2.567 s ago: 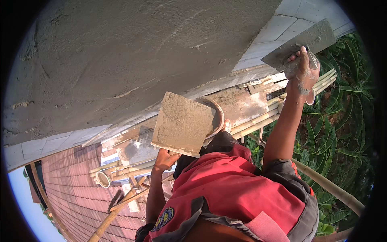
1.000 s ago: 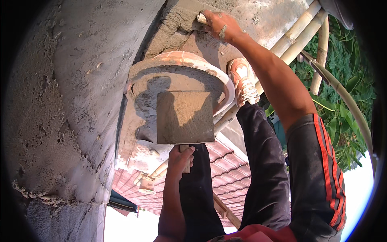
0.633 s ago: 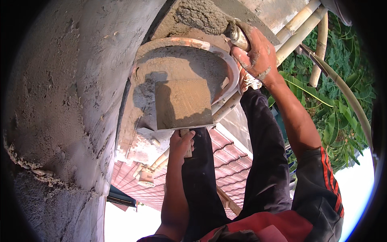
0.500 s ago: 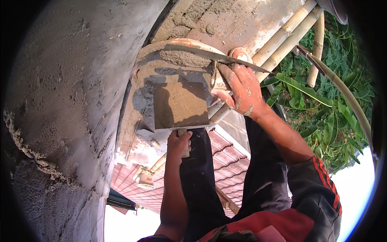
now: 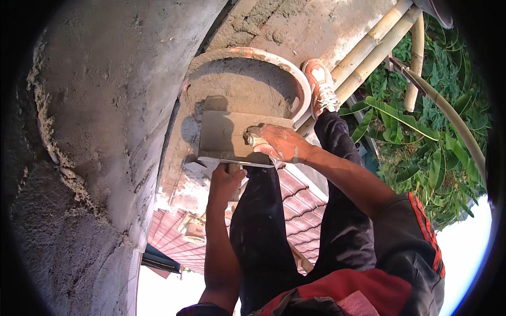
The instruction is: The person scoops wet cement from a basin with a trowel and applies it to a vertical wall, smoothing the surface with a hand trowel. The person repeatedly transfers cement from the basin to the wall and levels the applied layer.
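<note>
My left hand point(image 5: 225, 184) is closed around the short handle below a square mortar hawk point(image 5: 213, 150), held level in front of my knees. Over it, my right hand point(image 5: 279, 142) is wrapped round the grip of a plastering trowel point(image 5: 232, 124). The trowel's flat blade lies across the hawk's top and covers much of it; how much mortar is under it is hidden. Just beyond the hawk is a round tub point(image 5: 303, 92) with an orange-stained rim, containing grey wet mortar point(image 5: 247, 84).
A rough grey plastered wall point(image 5: 100, 95) rises along the left. My shoe point(image 5: 318, 84) stands beside the tub on a mortar-spattered platform point(image 5: 300, 31). Bamboo poles point(image 5: 371, 39) run along its right edge, with green plants point(image 5: 421, 137) past them. Roof tiles point(image 5: 300, 210) lie below.
My right hand has brought the trowel from above the tub back toward me and down onto the hawk. The tub and shoe are now uncovered. My left hand still holds the hawk.
</note>
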{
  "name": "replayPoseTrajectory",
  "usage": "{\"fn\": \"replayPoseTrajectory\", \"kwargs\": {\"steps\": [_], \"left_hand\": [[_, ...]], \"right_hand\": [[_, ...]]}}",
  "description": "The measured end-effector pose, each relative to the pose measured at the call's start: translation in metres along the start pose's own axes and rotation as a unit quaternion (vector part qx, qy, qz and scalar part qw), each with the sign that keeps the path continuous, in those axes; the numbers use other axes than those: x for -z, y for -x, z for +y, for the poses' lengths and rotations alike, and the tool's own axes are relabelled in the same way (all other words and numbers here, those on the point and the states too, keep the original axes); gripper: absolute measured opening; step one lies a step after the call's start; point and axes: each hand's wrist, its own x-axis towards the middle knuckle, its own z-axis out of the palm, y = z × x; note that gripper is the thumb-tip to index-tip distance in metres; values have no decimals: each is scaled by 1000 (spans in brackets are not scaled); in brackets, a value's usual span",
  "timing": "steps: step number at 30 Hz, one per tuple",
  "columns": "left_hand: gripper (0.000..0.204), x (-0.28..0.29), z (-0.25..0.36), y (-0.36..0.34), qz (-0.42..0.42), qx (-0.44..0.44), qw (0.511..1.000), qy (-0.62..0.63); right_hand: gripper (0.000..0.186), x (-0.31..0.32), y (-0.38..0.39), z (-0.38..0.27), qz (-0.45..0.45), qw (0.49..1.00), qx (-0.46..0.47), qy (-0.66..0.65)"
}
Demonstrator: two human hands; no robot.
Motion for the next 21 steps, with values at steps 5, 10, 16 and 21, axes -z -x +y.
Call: {"fn": "replayPoseTrajectory", "kwargs": {"steps": [5, 10, 16, 21], "left_hand": [[32, 6, -8, 27, 45, 66, 996, 42], [29, -6, 7, 28, 67, 122, 981, 135], [31, -38, 3, 67, 165, 10, 985, 53], [13, -82, 67, 75, 64, -94, 985, 130]], "right_hand": [[54, 10, -33, -6, 204, 978, -27, 19], [60, -8, -8, -18, 148, 980, 119, 59], [76, 80, 24, -17, 152, 986, -26, -69], [59, 204, 29, 44, 540, 821, -140, -125]]}}
